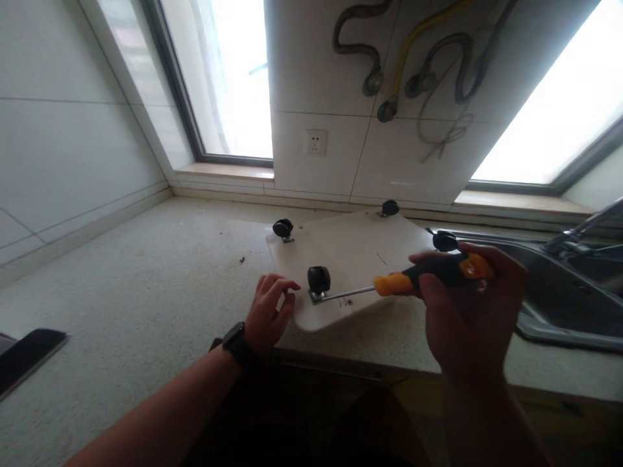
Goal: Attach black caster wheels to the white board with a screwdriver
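A white-tiled wall [321, 178] rises at the far side of a kitchen, broken by a bright left window [233, 84] and a right window [549, 123]. Before it runs a pale speckled countertop [146, 272], with a stainless-steel sink [569, 338] set in at right. A white panel [335, 243] lies flat on the countertop, left of the sink and close to the near edge, its wheels upward. A dark hose [357, 48], a yellow pipe [403, 58] and a grey hose [460, 65] hang on the far wall; a metal faucet [584, 227] stands at the sink's far right. The right hand [472, 318] is closed around the orange-and-black handle of a screwdriver [438, 271], its shaft pointing left across the panel. The left hand [267, 311], fingers loosely bent and thumb apart, rests at the panel's near left edge. A dark flat device [34, 357] lies at far left, partly out of frame. Four black swivel casters [318, 279] stand on the panel; the screwdriver's tip meets the metal plate of the nearest, though whether it sits in a screw cannot be told. A black smartwatch [235, 337] circles the left wrist. A wall socket [316, 142] shows beyond; a tiny dark piece [242, 259], too small to identify, lies left of the panel.
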The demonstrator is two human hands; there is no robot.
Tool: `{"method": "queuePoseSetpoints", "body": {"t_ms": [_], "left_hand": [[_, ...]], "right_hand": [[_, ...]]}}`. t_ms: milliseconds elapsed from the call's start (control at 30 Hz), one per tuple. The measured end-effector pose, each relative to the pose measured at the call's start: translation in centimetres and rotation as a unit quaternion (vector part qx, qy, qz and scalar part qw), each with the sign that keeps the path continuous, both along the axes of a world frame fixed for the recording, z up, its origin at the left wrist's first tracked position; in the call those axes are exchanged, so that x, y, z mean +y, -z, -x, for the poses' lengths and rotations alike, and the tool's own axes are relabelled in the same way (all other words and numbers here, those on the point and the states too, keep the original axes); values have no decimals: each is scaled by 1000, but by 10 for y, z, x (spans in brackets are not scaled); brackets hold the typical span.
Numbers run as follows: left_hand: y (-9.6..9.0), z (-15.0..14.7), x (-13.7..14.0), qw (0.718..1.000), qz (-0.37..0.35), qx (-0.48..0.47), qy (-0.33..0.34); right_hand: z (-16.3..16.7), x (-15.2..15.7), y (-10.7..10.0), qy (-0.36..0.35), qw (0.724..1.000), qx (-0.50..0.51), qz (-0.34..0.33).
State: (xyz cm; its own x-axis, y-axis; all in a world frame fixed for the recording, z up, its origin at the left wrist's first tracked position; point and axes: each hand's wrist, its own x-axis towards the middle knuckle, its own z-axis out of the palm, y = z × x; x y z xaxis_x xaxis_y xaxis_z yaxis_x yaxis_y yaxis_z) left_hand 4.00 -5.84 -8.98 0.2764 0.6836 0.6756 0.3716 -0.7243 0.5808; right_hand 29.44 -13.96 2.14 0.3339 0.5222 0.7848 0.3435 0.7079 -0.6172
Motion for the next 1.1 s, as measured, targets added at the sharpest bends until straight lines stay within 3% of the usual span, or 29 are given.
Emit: {"method": "queuePoseSetpoints", "body": {"t_ms": [267, 367, 500, 733, 900, 1100], "left_hand": [[20, -4, 0, 996, 45, -75, -10], [28, -6, 6, 986, 106, -121, -37], [31, -10, 11, 941, 265, -206, -45], [22, -16, 6, 840, 428, -323, 79], [27, -19, 4, 818, 439, -340, 149], [29, -19, 5, 813, 430, -358, 161]], "right_hand": [[9, 8, -11, -51, 995, -81, 3], [10, 11, -15, -62, 994, -93, 2], [13, 14, -26, -75, 989, -126, 24], [18, 22, -46, -109, 970, -201, 84], [15, 27, -49, -120, 960, -232, 100], [13, 28, -47, -113, 963, -232, 83]]}}
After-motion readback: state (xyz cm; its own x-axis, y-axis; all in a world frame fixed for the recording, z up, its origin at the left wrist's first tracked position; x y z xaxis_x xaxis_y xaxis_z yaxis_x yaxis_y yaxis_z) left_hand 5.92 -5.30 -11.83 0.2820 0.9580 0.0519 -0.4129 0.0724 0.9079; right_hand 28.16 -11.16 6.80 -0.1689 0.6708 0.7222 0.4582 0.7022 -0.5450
